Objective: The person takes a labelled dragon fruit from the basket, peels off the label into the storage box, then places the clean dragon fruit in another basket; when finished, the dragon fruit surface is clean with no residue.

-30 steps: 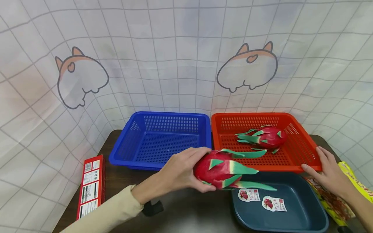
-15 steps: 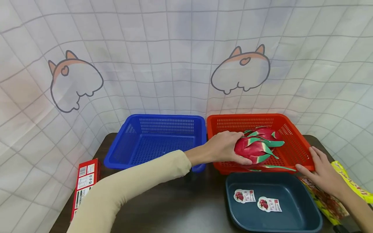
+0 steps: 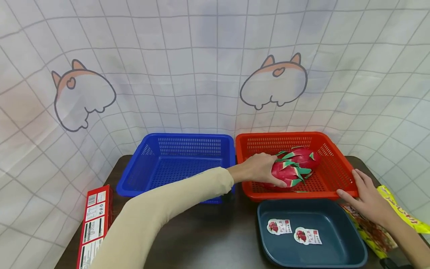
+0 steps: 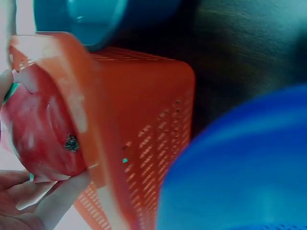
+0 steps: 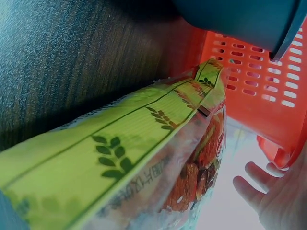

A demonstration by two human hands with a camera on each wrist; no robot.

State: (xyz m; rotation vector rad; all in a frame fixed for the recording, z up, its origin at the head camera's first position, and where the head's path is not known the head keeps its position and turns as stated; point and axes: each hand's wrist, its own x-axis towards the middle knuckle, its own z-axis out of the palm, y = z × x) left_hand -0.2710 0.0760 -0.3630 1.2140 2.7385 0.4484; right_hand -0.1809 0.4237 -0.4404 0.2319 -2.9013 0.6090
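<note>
My left hand (image 3: 263, 168) grips a red dragon fruit with green scales (image 3: 285, 173), low inside the red mesh basket (image 3: 299, 195) near its front left. Just behind it lies a second dragon fruit (image 3: 304, 156), partly covered by the first. In the left wrist view, the fingers (image 4: 64, 199) and thumb hold the dragon fruit (image 4: 43, 120) from opposite sides, close to the basket wall (image 4: 144, 81). My right hand (image 3: 369, 198) rests at the basket's front right corner, thumb at the front rim. The right wrist view shows its fingers spread and loosely straight.
A blue mesh basket (image 3: 188, 136) stands left of the red one. In front is a dark teal tub (image 3: 312, 257) holding two dragon fruit stickers (image 3: 307, 236). Snack packets (image 3: 371, 229) lie at the right, a red box (image 3: 95, 224) at the left. A gridded cloth (image 3: 178, 82) hangs behind.
My left hand has carried the dragon fruit rightward from in front of the baskets and lowered it into the red basket. The right hand has stayed at the corner; the view has shifted slightly.
</note>
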